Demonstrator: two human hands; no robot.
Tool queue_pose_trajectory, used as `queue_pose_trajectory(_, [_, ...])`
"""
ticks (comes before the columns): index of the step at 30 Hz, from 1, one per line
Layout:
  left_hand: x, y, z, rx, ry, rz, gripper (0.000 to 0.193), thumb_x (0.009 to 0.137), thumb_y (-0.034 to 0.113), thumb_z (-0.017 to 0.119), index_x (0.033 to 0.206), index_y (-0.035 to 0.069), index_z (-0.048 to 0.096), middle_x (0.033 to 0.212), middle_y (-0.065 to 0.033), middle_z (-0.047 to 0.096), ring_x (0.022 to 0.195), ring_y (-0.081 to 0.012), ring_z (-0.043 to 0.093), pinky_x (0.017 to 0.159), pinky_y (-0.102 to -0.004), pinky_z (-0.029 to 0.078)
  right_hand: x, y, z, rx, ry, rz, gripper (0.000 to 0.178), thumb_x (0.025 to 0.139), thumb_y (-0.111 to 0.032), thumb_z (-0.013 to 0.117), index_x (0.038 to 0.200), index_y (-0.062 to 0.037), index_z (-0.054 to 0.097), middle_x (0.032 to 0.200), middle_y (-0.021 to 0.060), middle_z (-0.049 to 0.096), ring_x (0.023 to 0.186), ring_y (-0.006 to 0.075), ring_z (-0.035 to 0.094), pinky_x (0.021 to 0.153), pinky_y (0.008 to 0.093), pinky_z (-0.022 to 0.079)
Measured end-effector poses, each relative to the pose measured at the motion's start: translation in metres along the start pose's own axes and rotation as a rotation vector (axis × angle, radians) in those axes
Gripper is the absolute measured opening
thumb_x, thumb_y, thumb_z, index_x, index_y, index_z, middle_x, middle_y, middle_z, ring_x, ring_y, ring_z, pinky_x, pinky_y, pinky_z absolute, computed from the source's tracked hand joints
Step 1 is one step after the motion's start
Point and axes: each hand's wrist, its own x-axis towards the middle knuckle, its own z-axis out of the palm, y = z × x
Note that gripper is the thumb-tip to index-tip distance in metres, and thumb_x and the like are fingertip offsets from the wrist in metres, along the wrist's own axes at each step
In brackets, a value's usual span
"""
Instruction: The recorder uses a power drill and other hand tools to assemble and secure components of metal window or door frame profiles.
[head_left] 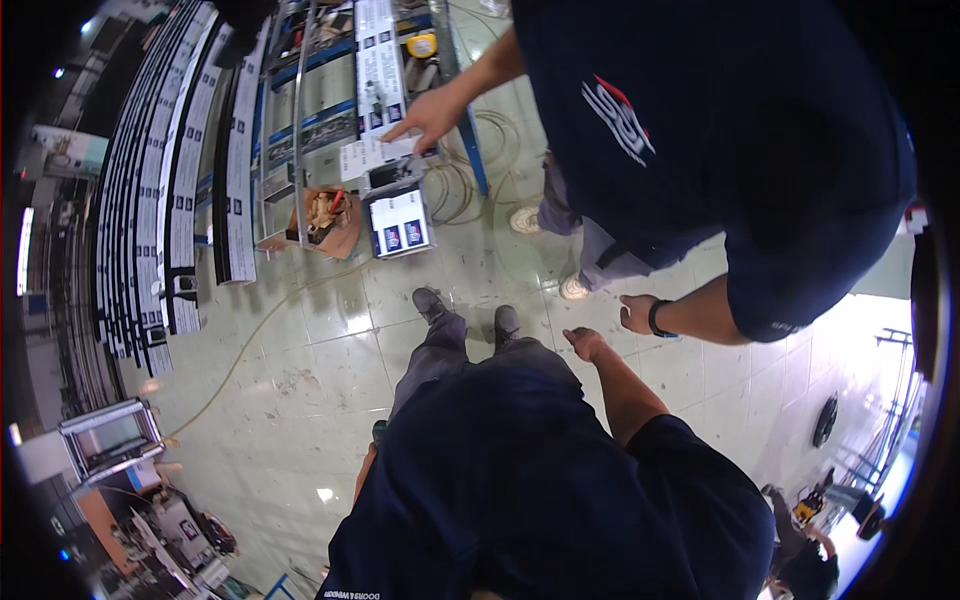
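Observation:
My right hand (583,343) hangs by my right side above the tiled floor, fingers loosely apart, with nothing seen in it. On my left, only a strip of my left forearm (366,470) shows past my shirt. A small dark green thing (379,430) is at its end; the fingers there are hidden. Ahead, a co-worker's hand (428,118) touches a white-filmed profile (375,155) on a blue-framed rack. The co-worker's other hand (638,314), with a black band at the wrist, is close to my right hand, apart from it.
Long film-covered profiles (185,170) stand in rows at the left. A cardboard box (335,225) with scraps sits beside a white printed profile end (402,225). A yellow hose (235,375) crosses the floor. Another person (808,560) is at the lower right.

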Motion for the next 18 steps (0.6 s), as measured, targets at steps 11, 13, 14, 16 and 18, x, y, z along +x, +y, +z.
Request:
queue_pose_trajectory(11, [-0.036,-0.014,-0.011,0.006,0.068,-0.030,0.120,0.090,0.059,0.085,0.176,-0.003,0.028,0.150,-0.0399,0.069,0.144,-0.0532,0.067,0.118,-0.0533,0.056,-0.016,-0.240,-0.115,0.607,0.608,-0.457,0.065,0.106,-0.046,0.082,0.148,0.0013,0.068,0.141,0.0248,0.072,0.129,0.0402,0.072,0.113,0.0493,0.056])
queue_pose_trajectory(13, [-0.039,-0.017,-0.013,-0.023,0.079,-0.027,0.121,0.090,0.059,0.085,0.177,-0.003,0.027,0.150,-0.0399,0.069,0.143,-0.0532,0.067,0.118,-0.0533,0.056,-0.003,-0.284,-0.146,0.627,0.794,-0.600,0.073,0.105,-0.049,0.083,0.155,0.0011,0.065,0.149,0.0249,0.070,0.131,0.0381,0.071,0.112,0.0473,0.056])
queue_pose_trajectory(14, [-0.039,-0.018,-0.016,-0.037,0.084,-0.026,0.121,0.090,0.059,0.085,0.177,-0.003,0.027,0.150,-0.0399,0.069,0.143,-0.0531,0.067,0.118,-0.0533,0.056,0.009,-0.300,-0.162,0.617,0.794,-0.611,0.073,0.105,-0.049,0.083,0.155,0.0011,0.065,0.149,0.0249,0.070,0.131,0.0381,0.071,0.112,0.0473,0.056])
queue_pose_trajectory(16, [-0.034,-0.024,-0.021,-0.068,0.095,-0.027,0.121,0.090,0.059,0.085,0.177,-0.003,0.027,0.150,-0.0399,0.069,0.143,-0.0530,0.067,0.118,-0.0533,0.056,0.032,-0.331,-0.192,0.818,0.811,-0.588,0.076,0.105,-0.046,0.085,0.162,-0.0016,0.060,0.148,0.0197,0.069,0.131,0.0308,0.070,0.108,0.0431,0.058])
queue_pose_trajectory(18, [-0.023,-0.037,-0.023,-0.105,0.103,-0.037,0.122,0.090,0.059,0.085,0.177,-0.002,0.027,0.150,-0.0399,0.069,0.143,-0.0530,0.067,0.118,-0.0533,0.056,0.040,-0.356,-0.216,0.790,0.816,-0.578,0.083,0.104,-0.049,0.086,0.164,-0.0007,0.058,0.150,0.0197,0.068,0.133,0.0308,0.069,0.110,0.0436,0.057])
